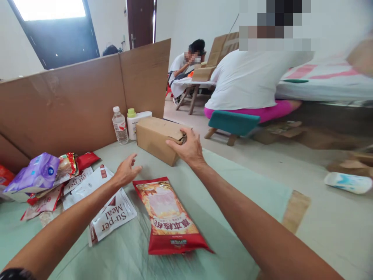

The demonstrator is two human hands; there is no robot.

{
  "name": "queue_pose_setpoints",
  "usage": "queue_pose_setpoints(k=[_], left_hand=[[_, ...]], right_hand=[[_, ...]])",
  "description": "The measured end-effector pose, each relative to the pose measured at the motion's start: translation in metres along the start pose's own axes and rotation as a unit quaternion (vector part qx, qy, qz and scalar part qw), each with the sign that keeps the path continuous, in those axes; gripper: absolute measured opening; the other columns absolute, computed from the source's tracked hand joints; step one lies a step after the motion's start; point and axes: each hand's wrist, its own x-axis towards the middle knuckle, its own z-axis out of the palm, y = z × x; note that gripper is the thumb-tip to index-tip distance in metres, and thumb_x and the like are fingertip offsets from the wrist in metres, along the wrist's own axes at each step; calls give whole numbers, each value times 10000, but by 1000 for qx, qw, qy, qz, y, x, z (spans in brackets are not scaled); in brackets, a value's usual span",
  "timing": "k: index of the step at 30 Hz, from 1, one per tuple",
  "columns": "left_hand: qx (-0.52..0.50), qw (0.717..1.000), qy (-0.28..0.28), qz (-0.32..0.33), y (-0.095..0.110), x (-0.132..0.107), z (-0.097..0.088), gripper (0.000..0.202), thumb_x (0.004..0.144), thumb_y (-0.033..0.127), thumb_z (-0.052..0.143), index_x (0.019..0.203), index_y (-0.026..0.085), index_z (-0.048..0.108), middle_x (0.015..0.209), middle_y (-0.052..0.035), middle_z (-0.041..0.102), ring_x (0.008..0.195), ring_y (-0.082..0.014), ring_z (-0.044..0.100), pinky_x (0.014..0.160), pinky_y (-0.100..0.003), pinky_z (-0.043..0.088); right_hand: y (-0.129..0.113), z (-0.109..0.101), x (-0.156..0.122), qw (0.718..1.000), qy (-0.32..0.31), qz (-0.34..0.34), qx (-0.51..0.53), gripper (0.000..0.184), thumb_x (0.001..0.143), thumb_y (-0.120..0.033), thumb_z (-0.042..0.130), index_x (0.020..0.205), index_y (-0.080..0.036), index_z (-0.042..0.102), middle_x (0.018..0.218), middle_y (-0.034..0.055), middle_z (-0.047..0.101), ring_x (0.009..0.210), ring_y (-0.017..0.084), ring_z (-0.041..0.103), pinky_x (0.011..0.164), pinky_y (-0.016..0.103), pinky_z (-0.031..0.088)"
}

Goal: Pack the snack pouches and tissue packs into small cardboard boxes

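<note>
My right hand grips the near right corner of a brown cardboard box that stands on the pale green cloth. My left hand hovers just left of it with fingers loosely spread, holding nothing. Below the hands lies a red snack packet. White "Su-per Meal" packets lie under my left forearm.
A pile of packets with a purple tissue pack sits at the left. A water bottle and a white bottle stand by a cardboard wall. A person in white sits on a teal stool; another sits further back.
</note>
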Motion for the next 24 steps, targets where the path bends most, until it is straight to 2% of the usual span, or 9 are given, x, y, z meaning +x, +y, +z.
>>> queue_pose_setpoints(k=[3, 5, 6, 8, 10, 13, 17, 21, 24], left_hand=[[5, 1000, 6, 10, -18, -67, -30, 463, 814, 248, 643, 1270, 178, 686, 1286, -128, 726, 1177, -280, 681, 994, -398, 553], [11, 1000, 18, 7, -28, -117, -53, 375, 829, 281, 617, 1172, 185, 732, 1222, -115, 751, 1133, -277, 691, 1017, -422, 541], [13, 1000, 25, 0, -33, -142, -63, 349, 827, 298, 619, 1131, 185, 747, 1184, -115, 761, 1112, -281, 694, 1013, -431, 542], [16, 999, 44, -16, -39, -192, -82, 328, 849, 318, 598, 1108, 194, 755, 1165, -114, 765, 1110, -280, 692, 989, -426, 553], [18, 997, 62, -30, -44, -240, -94, 309, 881, 319, 574, 1103, 206, 756, 1179, -110, 763, 1133, -271, 689, 993, -412, 551], [13, 995, 78, -59, -50, -305, -101, 281, 920, 318, 550, 1084, 218, 755, 1184, -105, 766, 1157, -256, 693, 995, -383, 551], [-12, 989, 87, -117, -58, -375, -104, 284, 927, 318, 529, 1073, 216, 750, 1146, -105, 770, 1079, -237, 720, 819, -298, 592], [-17, 984, 112, -137, -64, -419, -110, 288, 922, 298, 522, 1074, 217, 752, 1075, -82, 778, 1008, -214, 732, 859, -295, 581], [-7, 981, 133, -139, -67, -437, -119, 291, 933, 306, 520, 1086, 219, 753, 1074, -79, 780, 1001, -208, 734, 841, -288, 583]], right_hand=[[1, -21, -29, 998, -11, 37, 54, 918, 654, -585, 774, 1426, -170, 504, 1472, 209, 531, 1321, 381, 519, 1097, 572, 446], [2, -41, -60, 991, -46, 90, 83, 923, 692, -633, 740, 1460, -188, 488, 1526, 203, 504, 1309, 394, 561, 1047, 575, 497], [3, -50, -78, 987, -87, 104, 89, 839, 720, -652, 718, 1413, -213, 545, 1494, 182, 552, 1304, 395, 577, 1041, 571, 508], [1, -65, -113, 967, -210, 120, 82, 674, 752, -689, 680, 1260, -246, 675, 1376, 143, 664, 1292, 396, 599, 1073, 559, 500], [-4, -71, -146, 942, -304, 121, 74, 651, 754, -723, 649, 1204, -259, 719, 1337, 121, 695, 1272, 393, 618, 1098, 542, 494], [-24, -63, -191, 935, -338, 93, 55, 717, 728, -755, 622, 1233, -254, 715, 1416, 115, 644, 1338, 380, 571, 1163, 513, 440], [-69, -35, -245, 935, -337, 92, 59, 805, 734, -791, 572, 1281, -212, 689, 1564, 162, 484, 1465, 374, 431, 1207, 519, 369], [-118, -10, -286, 914, -381, 88, 110, 766, 777, -788, 558, 1316, -257, 676, 1653, 106, 370, 1531, 364, 322, 1227, 519, 331], [-137, 3, -307, 904, -399, 80, 128, 754, 777, -789, 564, 1288, -248, 687, 1662, 110, 354, 1532, 381, 312, 1223, 534, 326]])
